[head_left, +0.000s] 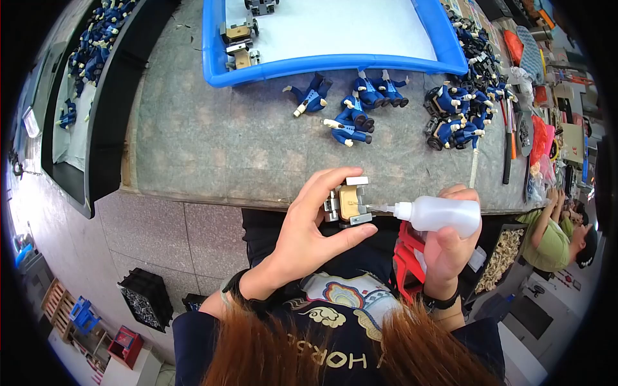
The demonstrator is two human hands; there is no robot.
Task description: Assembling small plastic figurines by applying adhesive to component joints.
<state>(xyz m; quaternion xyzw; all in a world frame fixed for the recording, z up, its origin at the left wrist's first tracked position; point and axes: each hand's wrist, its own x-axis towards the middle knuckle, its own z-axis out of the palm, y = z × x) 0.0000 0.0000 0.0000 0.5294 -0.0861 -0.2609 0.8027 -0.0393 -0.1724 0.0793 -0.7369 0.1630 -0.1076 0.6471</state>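
Between the thumb and fingers of my left hand is a small toy car chassis with a tan seat and grey metal-looking parts, held over the table's near edge. My right hand grips a white squeeze bottle lying sideways, its thin nozzle pointing left at the tan part of the chassis. Whether the tip touches it, I cannot tell. Beyond my hands, several blue-suited toy figures lie on the grey table.
A blue-rimmed tray at the back holds more chassis. Figures seated on wheeled chassis cluster at the right. A black bin with many figures stands left. A black crate sits on the floor. Another person is at far right.
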